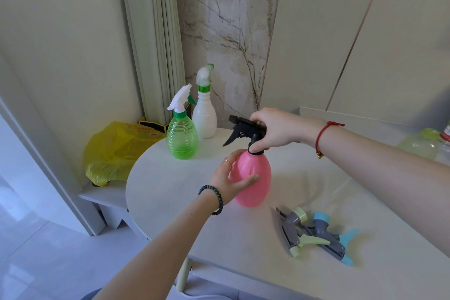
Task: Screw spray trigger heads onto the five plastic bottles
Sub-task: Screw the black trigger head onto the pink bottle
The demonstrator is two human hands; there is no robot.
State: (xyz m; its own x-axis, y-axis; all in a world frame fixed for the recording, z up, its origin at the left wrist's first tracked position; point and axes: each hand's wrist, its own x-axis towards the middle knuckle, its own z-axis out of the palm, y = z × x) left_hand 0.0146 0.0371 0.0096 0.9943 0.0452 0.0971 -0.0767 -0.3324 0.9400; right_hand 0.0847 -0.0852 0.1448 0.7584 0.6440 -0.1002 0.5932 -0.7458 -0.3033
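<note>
At far left on the counter (170, 185) we keep the green bottle (182, 138) and white bottle (204, 119), heads on, clear of our work. Our left hand (231, 178) wraps the pink bottle (253, 178), fingers bracing it upright against twist. Our right hand (272, 129) pinches the black trigger head (239, 125) at its collar, probably threading it. Two loose heads (314, 234) wait at right.

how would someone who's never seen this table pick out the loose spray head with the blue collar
Start at the white table and look to its near right part, where two loose grey spray heads lie side by side. The blue-collared spray head is the right one; the green-collared spray head has pale green parts instead.
</note>
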